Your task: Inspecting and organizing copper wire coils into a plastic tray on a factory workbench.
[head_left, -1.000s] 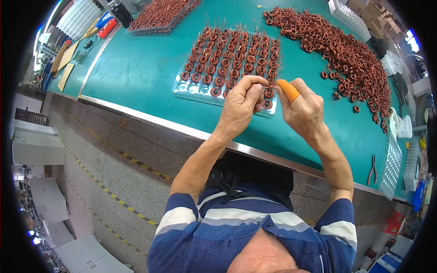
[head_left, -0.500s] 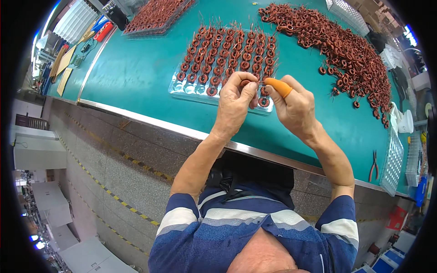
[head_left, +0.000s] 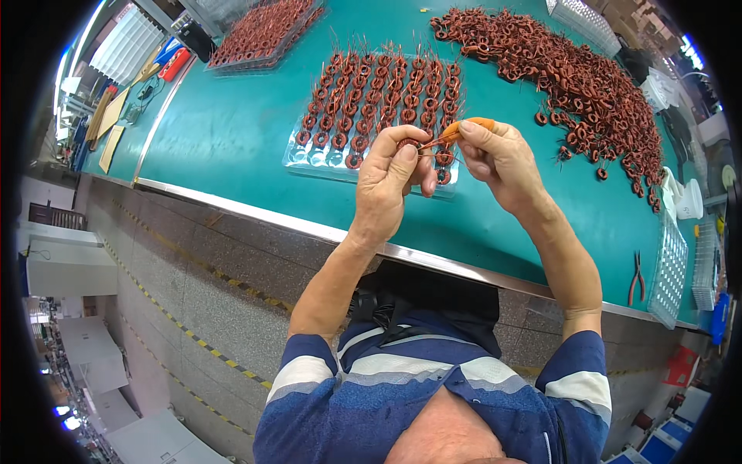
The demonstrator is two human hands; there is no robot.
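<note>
Left hand (head_left: 380, 184): fingers clamped on a copper coil (head_left: 407, 144), likely steadying it.
Right hand (head_left: 506, 161): fingers pinched on its wire leads (head_left: 441, 139), apparently keeping them drawn out.
Coil place: over the clear tray (head_left: 298, 156), inward of the front edge of the surface (head_left: 232, 147).

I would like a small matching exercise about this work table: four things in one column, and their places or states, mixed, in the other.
1. Left hand
2. Orange finger cot
3. Pliers
4. Loose ring coils

A. lying beside a clear plastic tray
B. heaped on the green table
C. pinching a ring coil
D. worn on the right hand

Pairs: 1-C; 2-D; 3-A; 4-B.
</note>
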